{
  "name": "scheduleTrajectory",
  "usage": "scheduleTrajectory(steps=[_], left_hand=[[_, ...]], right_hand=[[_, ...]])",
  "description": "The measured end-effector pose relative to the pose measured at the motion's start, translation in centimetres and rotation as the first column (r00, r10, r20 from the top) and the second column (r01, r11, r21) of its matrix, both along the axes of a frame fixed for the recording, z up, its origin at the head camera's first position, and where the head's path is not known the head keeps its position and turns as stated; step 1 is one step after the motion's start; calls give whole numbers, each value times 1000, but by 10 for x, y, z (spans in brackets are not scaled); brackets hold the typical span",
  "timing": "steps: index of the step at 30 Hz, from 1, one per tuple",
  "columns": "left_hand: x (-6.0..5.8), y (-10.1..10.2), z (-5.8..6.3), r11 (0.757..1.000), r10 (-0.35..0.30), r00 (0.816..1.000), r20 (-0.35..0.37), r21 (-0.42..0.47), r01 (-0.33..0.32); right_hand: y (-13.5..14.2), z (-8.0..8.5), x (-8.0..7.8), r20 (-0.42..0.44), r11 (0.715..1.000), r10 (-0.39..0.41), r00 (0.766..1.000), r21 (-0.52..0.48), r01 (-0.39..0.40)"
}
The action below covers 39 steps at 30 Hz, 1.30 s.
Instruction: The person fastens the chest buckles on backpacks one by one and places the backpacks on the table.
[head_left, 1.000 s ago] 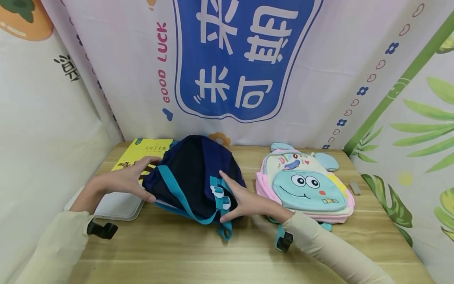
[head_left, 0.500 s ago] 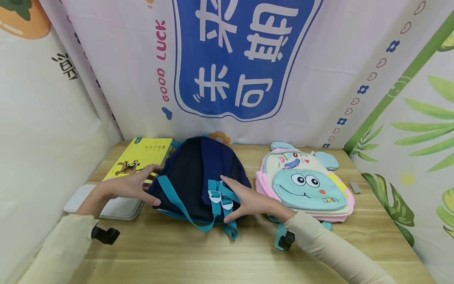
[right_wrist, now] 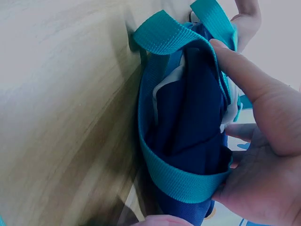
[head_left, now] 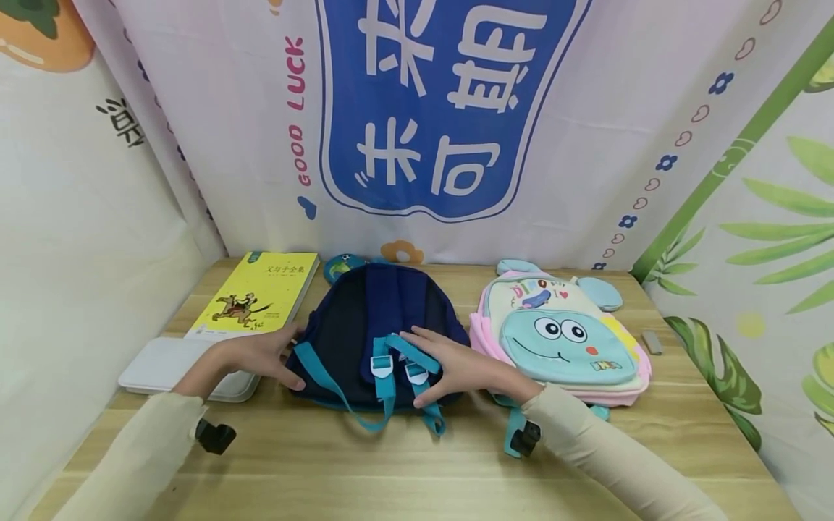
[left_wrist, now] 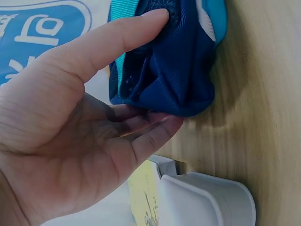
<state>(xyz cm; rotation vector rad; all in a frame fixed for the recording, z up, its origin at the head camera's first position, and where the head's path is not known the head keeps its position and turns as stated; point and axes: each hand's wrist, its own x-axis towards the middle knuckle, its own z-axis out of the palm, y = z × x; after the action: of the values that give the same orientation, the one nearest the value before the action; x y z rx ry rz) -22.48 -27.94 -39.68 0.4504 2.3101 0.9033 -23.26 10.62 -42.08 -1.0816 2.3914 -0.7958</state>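
Note:
A navy backpack [head_left: 342, 322] with teal straps [head_left: 339, 387] lies on the table, its strap side facing up. At its left corner, my left hand [head_left: 263, 354] holds the bag. In the left wrist view the thumb is over the blue fabric [left_wrist: 183, 80] and the fingers bend around its edge. My right hand [head_left: 465, 367] grips the opposite side by the white buckles [head_left: 381, 366]. Seen from the right wrist, the thumb touches the strap edge, and the other fingers are partly hidden behind the bag.
Left of the bag lie a yellow book [head_left: 257, 293] and a white lidded case [head_left: 159, 365]. A pink and teal cartoon backpack [head_left: 567, 347] lies to the right, with a small grey block [head_left: 651, 342] beyond it. Printed cloth [head_left: 560, 181] hangs behind the table [head_left: 365, 470].
Both hands have turned and settled the navy backpack flatter on the table. Its left end has moved right with my left hand, uncovering the yellow book and a round blue-green piece behind.

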Motion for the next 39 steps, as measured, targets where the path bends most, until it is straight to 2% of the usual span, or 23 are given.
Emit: scheduleTrajectory(steps=[4,7,12,16,19,23,26,31,39], left_hand=[[1,2,2,999,-2,1000,-10,-40,1],[1,2,3,999,-2,1000,-26,-37,1],[-2,0,7,1000,-2,996,-90,-31,-1],[-4,0,20,1000,10,986,-169,-11,-12],[-5,7,35,1000,8,975,-223,21,-4],[-8,25,52,999,-13,958,-285,46,27],[-12,42,57,997,-31,946,-324,54,51],[-20,73,51,993,-83,913,-399,44,109],[-24,109,26,985,-126,855,-504,41,169]], right_hand=[[-1,1,2,-21,1000,3,1000,12,-3],[0,1,2,-24,1000,0,1000,14,0],[1,0,1,-13,1000,-5,1000,19,5],[1,0,1,-7,1000,-10,1000,28,10],[1,1,1,-6,999,-14,1000,32,15],[0,1,1,-4,999,-19,1000,34,19],[0,1,1,2,999,-23,1000,32,23],[0,0,-1,8,999,-33,999,35,33],[0,2,0,13,999,-39,999,34,38]])
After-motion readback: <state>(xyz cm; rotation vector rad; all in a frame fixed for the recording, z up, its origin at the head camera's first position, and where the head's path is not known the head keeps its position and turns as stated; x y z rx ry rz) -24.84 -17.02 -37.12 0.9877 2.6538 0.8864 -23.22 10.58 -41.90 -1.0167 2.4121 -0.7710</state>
